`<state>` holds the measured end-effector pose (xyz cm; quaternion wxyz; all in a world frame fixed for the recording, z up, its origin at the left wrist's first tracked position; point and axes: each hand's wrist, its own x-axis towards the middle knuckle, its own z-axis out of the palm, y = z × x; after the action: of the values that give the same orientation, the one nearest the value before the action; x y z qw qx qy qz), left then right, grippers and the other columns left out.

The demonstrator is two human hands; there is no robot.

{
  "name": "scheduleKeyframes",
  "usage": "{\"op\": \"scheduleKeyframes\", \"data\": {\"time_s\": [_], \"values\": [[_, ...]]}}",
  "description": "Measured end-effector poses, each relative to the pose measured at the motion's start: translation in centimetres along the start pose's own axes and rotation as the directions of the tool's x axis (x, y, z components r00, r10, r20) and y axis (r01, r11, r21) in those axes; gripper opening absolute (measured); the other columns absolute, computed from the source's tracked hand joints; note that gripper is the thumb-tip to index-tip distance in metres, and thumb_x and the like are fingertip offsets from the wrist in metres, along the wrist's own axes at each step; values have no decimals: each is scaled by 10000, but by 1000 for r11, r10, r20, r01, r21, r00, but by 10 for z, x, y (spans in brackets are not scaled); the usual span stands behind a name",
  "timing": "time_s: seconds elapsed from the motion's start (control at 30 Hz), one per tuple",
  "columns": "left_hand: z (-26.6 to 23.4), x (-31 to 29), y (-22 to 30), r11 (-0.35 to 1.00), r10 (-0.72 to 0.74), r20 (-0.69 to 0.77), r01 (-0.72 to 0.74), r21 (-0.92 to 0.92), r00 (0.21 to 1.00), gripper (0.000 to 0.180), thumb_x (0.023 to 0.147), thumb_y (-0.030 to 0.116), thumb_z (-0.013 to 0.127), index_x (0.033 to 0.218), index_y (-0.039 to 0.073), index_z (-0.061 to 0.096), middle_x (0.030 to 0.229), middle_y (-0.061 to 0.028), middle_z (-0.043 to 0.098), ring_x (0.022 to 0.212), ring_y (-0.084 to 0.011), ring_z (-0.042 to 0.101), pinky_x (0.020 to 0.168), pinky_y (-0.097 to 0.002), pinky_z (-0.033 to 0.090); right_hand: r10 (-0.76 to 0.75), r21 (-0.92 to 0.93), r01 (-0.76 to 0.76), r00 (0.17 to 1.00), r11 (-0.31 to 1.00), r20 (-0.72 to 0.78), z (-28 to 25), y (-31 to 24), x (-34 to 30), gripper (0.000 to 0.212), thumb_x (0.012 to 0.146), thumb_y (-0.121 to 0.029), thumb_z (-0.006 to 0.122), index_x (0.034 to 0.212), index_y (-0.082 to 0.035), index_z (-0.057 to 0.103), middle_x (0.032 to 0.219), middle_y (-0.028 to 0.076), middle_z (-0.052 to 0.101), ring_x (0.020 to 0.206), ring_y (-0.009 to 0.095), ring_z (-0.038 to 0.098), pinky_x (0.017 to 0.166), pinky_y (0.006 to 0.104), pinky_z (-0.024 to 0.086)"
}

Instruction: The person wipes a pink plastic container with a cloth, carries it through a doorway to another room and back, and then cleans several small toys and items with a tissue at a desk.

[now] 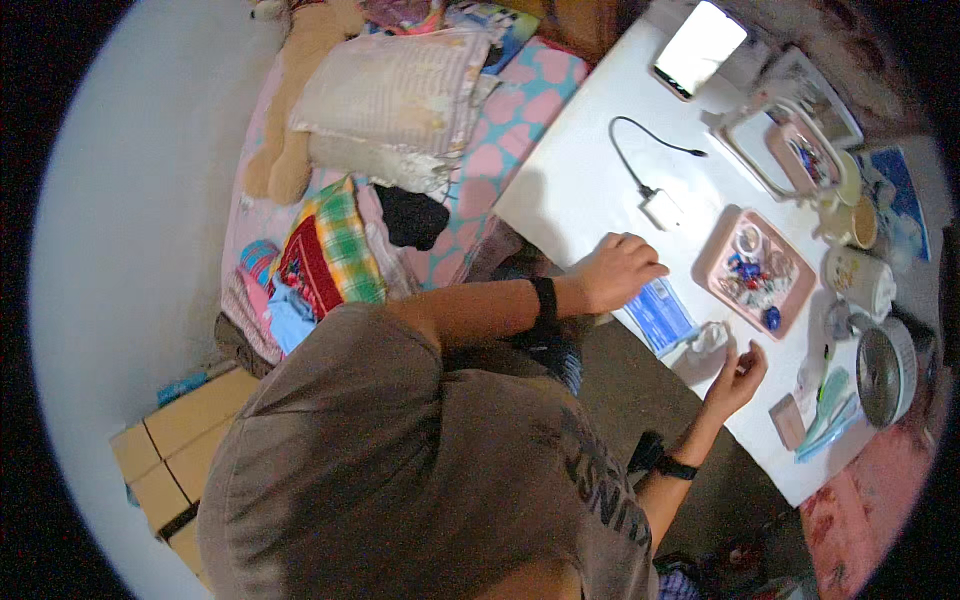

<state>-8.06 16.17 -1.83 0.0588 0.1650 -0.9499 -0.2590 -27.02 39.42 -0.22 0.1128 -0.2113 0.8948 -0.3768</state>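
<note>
My left hand [618,272] is over the near edge of the white table, its fingers bent and close together. Its fingertips are just above the top of a flat blue packet [660,315]. Whatever those fingers may hold is hidden. My right hand [738,382] is at the same edge further right, thumb and fingers apart, with nothing seen between them. Close beside it lies a small crumpled white piece [712,338], next to the packet's lower end. Beyond both hands sits a pink tray [712,262] of small beads and trinkets in blue, red and white.
A white charger [660,208] with a black cable and a lit phone [700,48] lie toward the back. A framed mirror [745,165], cups [860,280] and a round metal-topped container [880,375] line the far right side. A bed [545,75] with pillows stands left.
</note>
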Motion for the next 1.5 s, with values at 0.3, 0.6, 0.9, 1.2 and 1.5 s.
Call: {"op": "scheduleKeyframes", "data": {"time_s": [0.3, 0.6, 0.9, 1.2, 1.5], "values": [[-7, 6, 2, 999, 24, 140, -19, -36, 990, 450, 783, 173, 664, 1225, 180, 585, 1106, -4, 599, 1097, -218, 492, 910, -426, 350, -58, -136, 66, 996, 988, 63, 41, 30, -55, 395, 837, 18, 665, 1216, -87, 637, 1126, 101, 511, 1004, 226, 545, 864, 310, 468], [-11, 27, -25, 959, 175, 142, -136, -249, 974, 364, 791, 95, 647, 1152, 108, 600, 982, -62, 624, 939, -256, 545, 815, -453, 403, 194, 213, -133, 934, 968, -300, 60, -25, -77, 239, 912, -48, 596, 1132, -60, 686, 1079, 113, 588, 1013, 229, 564, 845, 306, 478], [-3, 33, -35, 901, 400, 127, -364, -236, 908, 311, 799, 87, 639, 1109, 84, 615, 896, -84, 595, 878, -269, 546, 791, -405, 412, -36, -280, 7, 995, 960, -97, 132, -78, -117, 349, 699, -70, 714, 1026, -179, 661, 997, 39, 614, 953, 245, 560, 835, 407, 400], [-1, 32, -41, 883, 470, 151, -464, -76, 870, 236, 821, 86, 628, 1057, 80, 630, 892, -80, 624, 808, -260, 565, 734, -386, 454, 93, -16, -122, 826, 992, -556, 96, 4, -119, 316, 760, 51, 647, 1055, -53, 692, 988, 115, 625, 924, 253, 599, 813, 352, 491], [-8, 35, -53, 848, 530, 239, -510, -146, 813, 271, 842, 75, 612, 1113, 72, 601, 939, -113, 615, 864, -285, 554, 781, -395, 461, -290, -306, 199, 914, 931, -286, 147, -60, -95, 417, 672, -59, 706, 1071, -174, 665, 961, 53, 588, 926, 257, 535, 778, 409, 401]]}}
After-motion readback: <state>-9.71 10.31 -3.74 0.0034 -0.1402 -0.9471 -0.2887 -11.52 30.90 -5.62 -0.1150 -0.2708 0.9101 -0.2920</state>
